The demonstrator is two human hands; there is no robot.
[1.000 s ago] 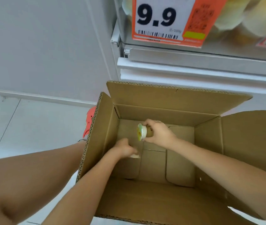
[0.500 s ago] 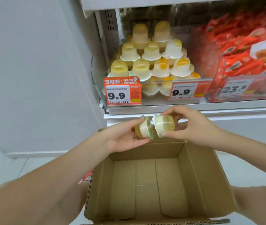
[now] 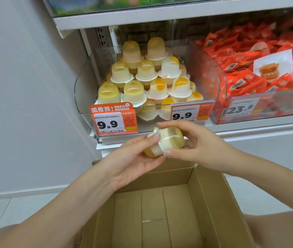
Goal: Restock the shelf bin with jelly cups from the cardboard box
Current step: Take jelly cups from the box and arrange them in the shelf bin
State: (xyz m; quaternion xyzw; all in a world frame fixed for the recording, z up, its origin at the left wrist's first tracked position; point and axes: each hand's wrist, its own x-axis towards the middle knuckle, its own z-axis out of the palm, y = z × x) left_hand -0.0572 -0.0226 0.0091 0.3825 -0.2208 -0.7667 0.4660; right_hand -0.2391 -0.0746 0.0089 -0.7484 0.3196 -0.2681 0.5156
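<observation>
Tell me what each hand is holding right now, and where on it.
Each holds one jelly cup, rims meeting. The left hand cradles the lower jelly cup around its body; the right hand pinches the upper jelly cup across its sides.

Glossy clear plastic jelly cups [image 3: 167,142]; matt corrugated cardboard box [image 3: 211,203].

Both hands [image 3: 163,153] pinch two jelly cups [image 3: 167,141] above cardboard box [image 3: 213,203].

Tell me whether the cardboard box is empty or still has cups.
Empty as far as visible: the cardboard box shows only bare bottom flaps; its near edge is out of frame.
</observation>
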